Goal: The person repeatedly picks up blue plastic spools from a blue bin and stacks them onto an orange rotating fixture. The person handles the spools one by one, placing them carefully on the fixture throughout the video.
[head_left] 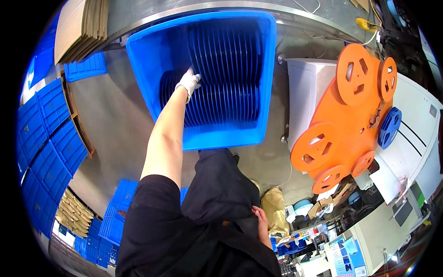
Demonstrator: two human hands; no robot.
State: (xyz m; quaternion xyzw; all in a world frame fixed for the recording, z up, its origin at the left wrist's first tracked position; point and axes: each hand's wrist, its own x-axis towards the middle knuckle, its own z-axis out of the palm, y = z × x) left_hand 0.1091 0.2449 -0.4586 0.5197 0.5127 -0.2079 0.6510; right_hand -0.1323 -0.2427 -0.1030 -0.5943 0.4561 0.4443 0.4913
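Observation:
My left hand [189,82], in a white glove, reaches into a large blue plastic bin [221,137]. Its fingers are closed at the edge of a dark blue disc-shaped reel [193,51] at the left end of the far row. Several such reels stand on edge, packed side by side in two rows, and a near row of reels [221,105] runs below my wrist. What the fingertips grip is partly hidden. Bare and away from the bin, my right hand [261,221] hangs against my dark clothing with its fingers loosely apart and nothing seen in it.
A metal-edged bench [198,7] borders the bin's far side. Flat cardboard [78,30] is stacked at far left. Blue crates [50,134] stand on the left. On the right is an orange panel with orange discs [339,122] beside white cabinets [304,76]. Grey floor [108,120] surrounds the bin.

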